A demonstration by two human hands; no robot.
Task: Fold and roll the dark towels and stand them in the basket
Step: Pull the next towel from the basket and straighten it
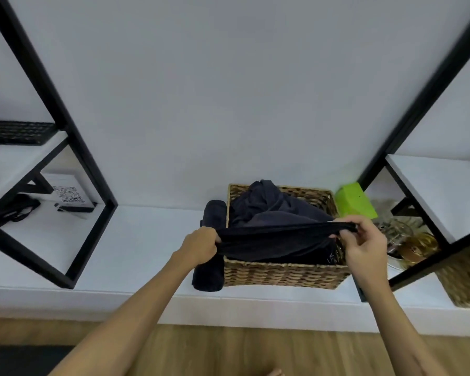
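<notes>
A woven wicker basket point(282, 275) stands on the white shelf point(136, 240). I hold a dark towel point(277, 240) stretched above the basket's front half. My left hand point(201, 244) grips its left end, my right hand point(364, 242) pinches its right end. More dark towels point(266, 204) lie heaped loosely in the back of the basket. A rolled dark towel point(210, 275) lies on the shelf against the basket's left side, partly hidden by my left hand.
A green box point(356, 200) sits behind the basket at the right. Glass and amber objects point(410, 242) crowd the shelf to the right, with another wicker basket point(464, 278) beyond. Black frame bars point(90, 185) stand left and right. A QR-code card point(68, 198) stands far left.
</notes>
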